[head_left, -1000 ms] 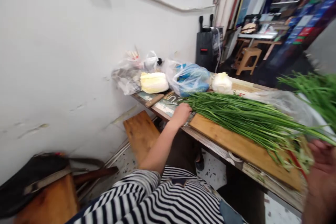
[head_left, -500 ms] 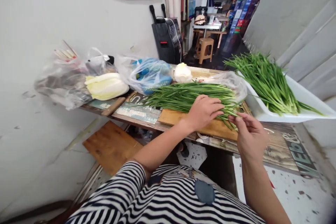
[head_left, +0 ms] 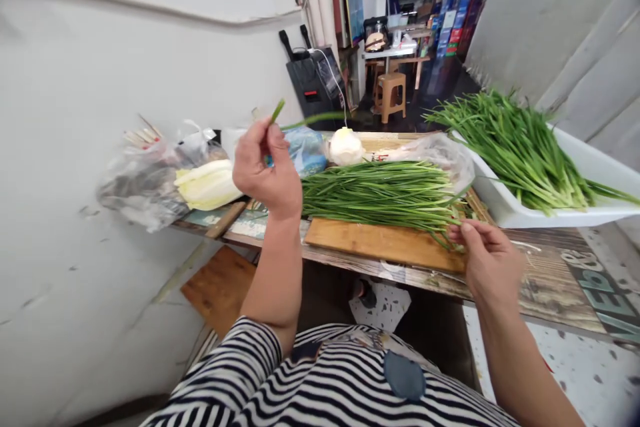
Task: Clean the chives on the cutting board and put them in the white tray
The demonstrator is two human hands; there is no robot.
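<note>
A pile of garlic chives (head_left: 380, 193) lies lengthwise on a wooden cutting board (head_left: 370, 239), its pale stem ends to the right. My left hand (head_left: 267, 167) is raised above the pile's left end, thumb and finger pinching a chive blade (head_left: 278, 110) that trails off to the right. At the stem ends my right hand (head_left: 493, 263) is closed, fingertips pinching the ends of some chives. More chives (head_left: 530, 160) fill a white plastic bin (head_left: 540, 219) beyond the right hand.
Behind the pile are a napa cabbage (head_left: 210, 185) at the left, a blue plastic bag (head_left: 307, 147), a white cabbage-like head (head_left: 346, 145) and a clear bag (head_left: 445, 153). A black speaker (head_left: 315, 83) stands against the wall. A brown stool (head_left: 391, 97) is farther back.
My left hand has lifted off the chives and swung up and left with a chive blade. My right hand stays at the stem ends. The view has shifted slightly.
</note>
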